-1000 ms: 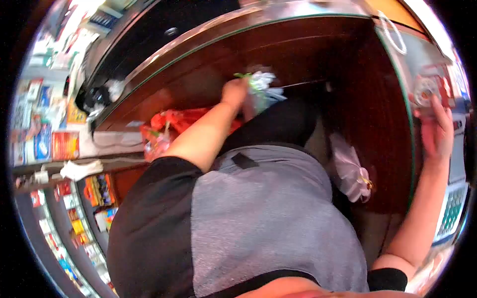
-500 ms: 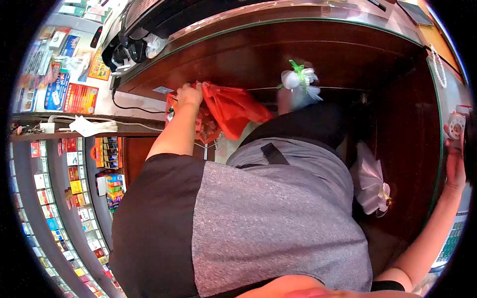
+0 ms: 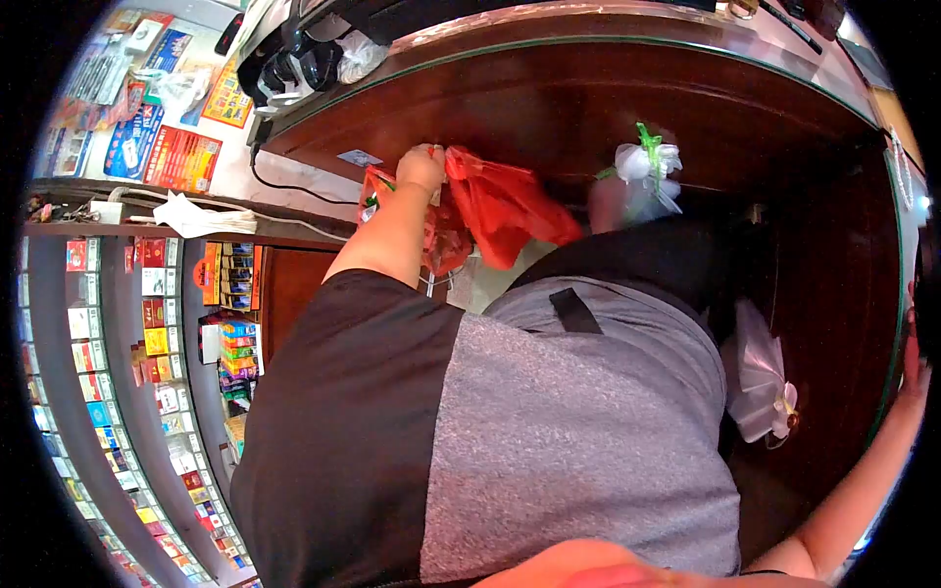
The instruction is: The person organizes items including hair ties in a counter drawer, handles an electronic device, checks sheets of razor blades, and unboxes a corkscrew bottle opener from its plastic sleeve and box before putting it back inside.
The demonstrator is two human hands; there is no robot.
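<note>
- Left hand [image 3: 421, 169]: grip closed on top of red bag [image 3: 505, 211], which spreads toward 4 o'clock.
- Right hand [image 3: 913, 353]: 3 o'clock; grip cannot be determined.

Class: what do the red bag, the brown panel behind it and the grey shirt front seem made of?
Red bag: probably thin plastic film, slightly shiny, by its creases and highlights.
Brown panel: glossy wood or wood-look laminate, I can't tell which; its dark surface shows a reddish sheen.
Grey shirt front: matte cloth, perhaps knitted, by its flecked surface and soft folds.
</note>
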